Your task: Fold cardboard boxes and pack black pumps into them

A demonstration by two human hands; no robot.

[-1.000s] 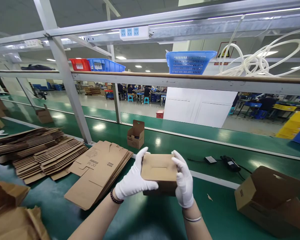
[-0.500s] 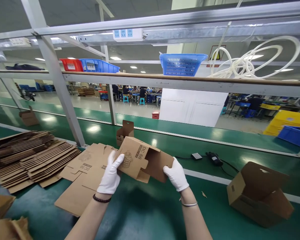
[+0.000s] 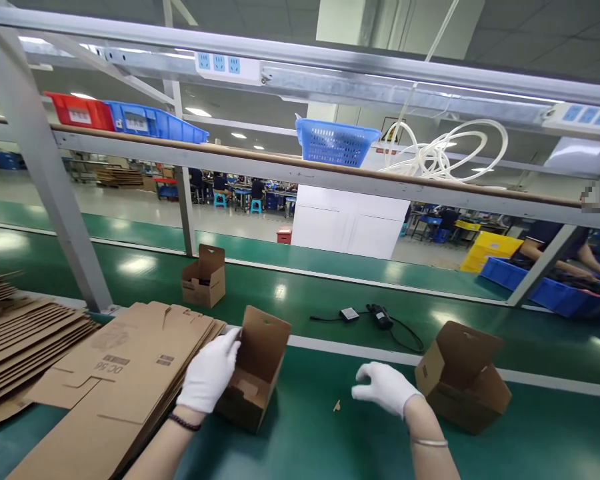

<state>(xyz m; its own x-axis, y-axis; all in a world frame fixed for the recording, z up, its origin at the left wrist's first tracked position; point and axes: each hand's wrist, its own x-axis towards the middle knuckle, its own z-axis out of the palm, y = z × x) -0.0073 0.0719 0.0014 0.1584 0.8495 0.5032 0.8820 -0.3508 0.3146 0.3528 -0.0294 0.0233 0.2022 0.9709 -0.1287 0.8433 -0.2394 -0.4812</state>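
My white-gloved left hand [image 3: 209, 372] grips the left side of an open cardboard box [image 3: 264, 343], which stands with its back flap raised. Its fingertips are partly hidden at the box's edge. To the right, my right hand [image 3: 386, 388], also gloved, hovers over the green surface with thumb and fingers apart and nothing between them. A second open cardboard box [image 3: 457, 390] stands just beyond that hand's right side. Flattened cartons [image 3: 115, 373] printed "DC 56" lie in a pile left of my left hand.
Another open box [image 3: 203, 283] stands farther back on the green belt [image 3: 330, 290]. A black device with a cable [image 3: 381, 317] lies behind my right hand, and a small scrap [image 3: 337, 405] in front. A metal upright [image 3: 55, 160] rises at left. A person's arms [image 3: 555, 257] reach over a blue bin [image 3: 560, 293].
The box has been turned from its tilted, sideways position to stand upright with the opening up. My right hand has let go of it and moved right. The view has swung right.
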